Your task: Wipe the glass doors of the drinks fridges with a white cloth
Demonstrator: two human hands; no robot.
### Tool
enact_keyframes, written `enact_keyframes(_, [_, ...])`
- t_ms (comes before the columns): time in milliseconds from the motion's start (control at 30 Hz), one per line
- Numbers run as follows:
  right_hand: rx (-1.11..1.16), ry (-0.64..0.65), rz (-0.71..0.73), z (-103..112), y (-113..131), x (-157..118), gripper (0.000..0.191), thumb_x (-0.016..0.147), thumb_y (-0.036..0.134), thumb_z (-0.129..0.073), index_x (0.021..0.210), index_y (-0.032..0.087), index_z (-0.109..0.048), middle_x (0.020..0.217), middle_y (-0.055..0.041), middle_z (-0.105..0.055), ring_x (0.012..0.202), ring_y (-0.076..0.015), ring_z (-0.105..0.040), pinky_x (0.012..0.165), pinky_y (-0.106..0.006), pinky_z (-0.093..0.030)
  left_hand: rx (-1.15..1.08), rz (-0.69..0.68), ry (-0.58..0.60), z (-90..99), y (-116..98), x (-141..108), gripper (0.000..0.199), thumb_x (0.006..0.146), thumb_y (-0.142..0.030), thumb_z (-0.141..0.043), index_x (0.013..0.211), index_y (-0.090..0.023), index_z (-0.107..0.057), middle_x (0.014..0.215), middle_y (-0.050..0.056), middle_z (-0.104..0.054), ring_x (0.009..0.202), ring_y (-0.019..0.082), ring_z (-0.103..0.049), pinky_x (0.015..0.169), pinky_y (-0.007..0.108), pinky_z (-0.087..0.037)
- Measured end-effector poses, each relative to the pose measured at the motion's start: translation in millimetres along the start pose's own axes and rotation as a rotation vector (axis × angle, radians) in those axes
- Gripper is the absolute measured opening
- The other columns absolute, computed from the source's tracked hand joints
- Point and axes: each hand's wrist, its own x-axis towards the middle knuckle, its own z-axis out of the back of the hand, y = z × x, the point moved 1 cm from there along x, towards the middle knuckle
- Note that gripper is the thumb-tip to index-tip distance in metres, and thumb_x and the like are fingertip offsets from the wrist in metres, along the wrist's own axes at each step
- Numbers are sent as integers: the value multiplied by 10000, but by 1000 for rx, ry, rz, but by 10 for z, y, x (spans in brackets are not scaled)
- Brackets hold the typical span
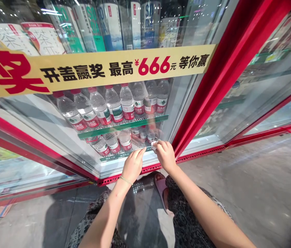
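My left hand (133, 166) and my right hand (166, 155) are side by side before the lower part of a glass cooler door (145, 162). The left fingers are pressed together; what is in them, if anything, is hidden. My right hand is closed in a pinch, with a small whitish, see-through bit (154, 144) at its fingertips, too small to name. Behind the glass, water bottles (114, 112) with red caps and red-white labels fill a shelf. More bottles (113, 144) stand below, nearest to my hands.
A yellow banner (119, 67) crosses the door, with soda and tea bottles (110, 26) above it. A red door frame (220, 72) rises at the right, beside another cooler (240, 103). Below are the grey floor (261, 193) and a pink slipper (162, 193) on my foot.
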Motion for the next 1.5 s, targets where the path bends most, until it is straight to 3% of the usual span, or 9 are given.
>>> enact_keyframes(133, [-7, -101, -81, 41, -95, -12, 289, 938, 76, -452, 1100, 212, -650, 1094, -102, -658, 968, -245, -539, 849, -382, -469, -24, -1, -5, -48, -46, 52, 581, 960, -61, -397, 1514, -234, -423, 1288, 105, -634, 1174, 221, -614, 1023, 406, -547])
enact_keyframes(267, [-11, -29, -23, 72, -130, -27, 264, 919, 66, -489, 1050, 223, -657, 1037, -84, -667, 903, -233, -538, 798, -358, -474, -41, -1, -8, -110, -88, 102, 568, 964, -54, -386, 1502, -231, -434, 1261, 98, -644, 1152, 219, -620, 1020, 410, -547])
enact_keyframes(433, [-35, -84, -78, 128, -241, -49, 304, 912, 54, -472, 1084, 230, -650, 1095, -93, -661, 986, -251, -546, 870, -389, -487, -61, -2, -8, -155, -123, 142, 565, 967, -60, -383, 1501, -236, -433, 1278, 101, -636, 1164, 220, -615, 1032, 413, -541])
enact_keyframes(567, [-50, 14, -45, 137, -297, -89, 277, 904, 60, -491, 1051, 231, -651, 1053, -86, -669, 930, -245, -545, 819, -370, -498, -53, -12, 1, -171, -136, 161, 567, 967, -62, -377, 1505, -232, -429, 1251, 105, -638, 1149, 220, -622, 1016, 410, -547])
enact_keyframes(700, [5, -37, -161, 131, -349, -137, 317, 896, 57, -469, 1094, 236, -640, 1130, -99, -652, 1031, -257, -551, 889, -390, -496, -62, -9, -6, -192, -130, 172, 583, 961, -61, -381, 1511, -249, -425, 1258, 103, -634, 1155, 215, -621, 1018, 405, -545])
enact_keyframes(933, [84, -75, -305, 10, -400, -263, 322, 835, 50, -471, 1049, 250, -604, 1120, -87, -627, 1026, -245, -571, 833, -356, -501, -54, -2, -15, -191, -109, 171, 558, 965, -67, -377, 1495, -228, -445, 1264, 109, -639, 1147, 218, -624, 1019, 410, -546])
enact_keyframes(1233, [229, -287, -480, -187, -77, -221, 220, 892, 119, -460, 1073, 235, -507, 1008, -69, -544, 963, -222, -579, 828, -352, -511, -20, 4, -20, -77, 0, 52, 555, 976, -85, -373, 1507, -236, -433, 1279, 114, -645, 1160, 227, -625, 1013, 421, -552])
enact_keyframes(1500, [336, -209, -393, -221, 252, -77, 212, 885, 113, -499, 1044, 248, -537, 1029, -73, -583, 999, -222, -600, 846, -341, -519, 36, 32, -27, 102, 179, -106, 547, 978, -86, -376, 1503, -229, -436, 1281, 114, -649, 1150, 229, -633, 987, 406, -564])
